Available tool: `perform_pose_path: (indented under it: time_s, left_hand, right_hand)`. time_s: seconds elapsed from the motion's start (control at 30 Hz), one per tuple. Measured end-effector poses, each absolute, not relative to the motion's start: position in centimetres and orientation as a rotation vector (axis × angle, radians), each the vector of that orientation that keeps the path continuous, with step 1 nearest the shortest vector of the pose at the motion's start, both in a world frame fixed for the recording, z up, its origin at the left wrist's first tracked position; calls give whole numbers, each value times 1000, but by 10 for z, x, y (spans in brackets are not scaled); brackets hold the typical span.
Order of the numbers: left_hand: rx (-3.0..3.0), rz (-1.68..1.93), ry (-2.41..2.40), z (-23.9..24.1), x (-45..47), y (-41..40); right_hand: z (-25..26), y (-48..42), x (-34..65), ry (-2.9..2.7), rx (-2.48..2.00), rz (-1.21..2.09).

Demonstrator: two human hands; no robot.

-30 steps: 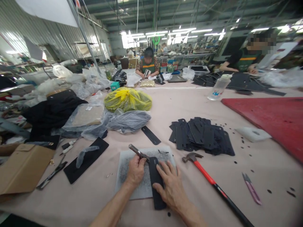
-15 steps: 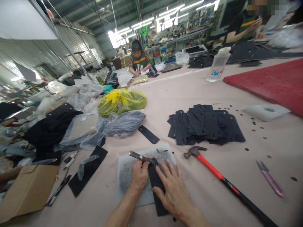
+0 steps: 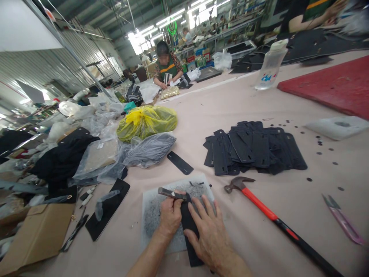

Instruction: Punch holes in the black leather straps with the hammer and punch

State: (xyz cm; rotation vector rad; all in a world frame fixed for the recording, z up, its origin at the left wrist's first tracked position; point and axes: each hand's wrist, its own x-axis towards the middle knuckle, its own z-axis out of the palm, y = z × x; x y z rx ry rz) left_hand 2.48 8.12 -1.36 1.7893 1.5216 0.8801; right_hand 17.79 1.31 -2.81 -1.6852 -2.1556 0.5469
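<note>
My left hand (image 3: 170, 216) is closed around a metal punch tool (image 3: 172, 194), its tip set at the top end of a black strip (image 3: 188, 227). That strip lies lengthwise on a scuffed white cutting pad (image 3: 155, 215). My right hand (image 3: 209, 233) lies flat on the strip with fingers spread, pressing it down. A hammer (image 3: 273, 221) with a red and black handle rests on the table just right of the pad. A pile of black strips (image 3: 250, 150) sits beyond the hammer.
One loose black strip (image 3: 180, 162) lies beyond the pad. A yellow bag (image 3: 147, 121), plastic-wrapped bundles (image 3: 150, 149) and a cardboard box (image 3: 37, 234) crowd the left. Snips (image 3: 343, 221), a red mat (image 3: 331, 86), a white pad (image 3: 336, 127), a bottle (image 3: 271, 65). Other people work at the far end.
My head has tilted, shifting the view. The punch has lowered from steeply tilted to nearly level over the strip's top end. My right hand stays pressed on the strip.
</note>
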Motion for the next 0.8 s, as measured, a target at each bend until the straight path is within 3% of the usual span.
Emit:
perform_pose_path:
  time_s: [0.4, 0.6, 0.7, 0.8]
  left_hand:
    - [2009, 806, 1546, -23, 27, 84]
    - [2073, 806, 1527, -25, 28, 83]
    - [2107, 814, 1524, -28, 28, 81]
    - [2130, 824, 1510, -28, 28, 81]
  right_hand:
    - [-18, 11, 199, -2066, -1598, 472]
    - [-23, -2, 305, -1808, -2139, 63]
    - [-32, -13, 350, -1822, -2370, 208]
    - [-32, -19, 362, -1655, -2436, 621]
